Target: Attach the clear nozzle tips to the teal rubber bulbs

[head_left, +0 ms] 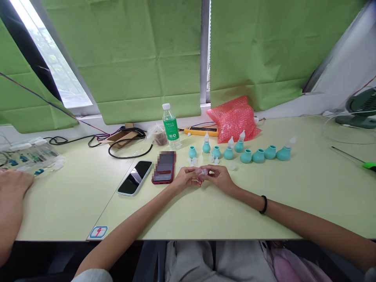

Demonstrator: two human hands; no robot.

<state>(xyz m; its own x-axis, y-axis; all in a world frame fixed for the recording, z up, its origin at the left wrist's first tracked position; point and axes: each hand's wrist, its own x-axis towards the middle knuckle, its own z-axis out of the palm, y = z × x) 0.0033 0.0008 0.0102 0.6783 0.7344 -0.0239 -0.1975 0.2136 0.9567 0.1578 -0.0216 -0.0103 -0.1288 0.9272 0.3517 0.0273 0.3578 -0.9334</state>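
My left hand and my right hand meet over the table, both pinching a small clear plastic nozzle piece between the fingertips. Fingers cover part of it, so its full shape is hidden. Just behind my hands stand several round teal squeeze bulbs. Some carry a clear pointed tip, while others have an open neck. Small loose translucent parts lie in front of the bulbs, and another clear piece rests right beside my right hand.
Two phones lie left of my hands, one dark-screened, one red-cased. Behind are a water bottle, red bubble wrap and black cable. A screwdriver lies right. Another person's hand is at far left.
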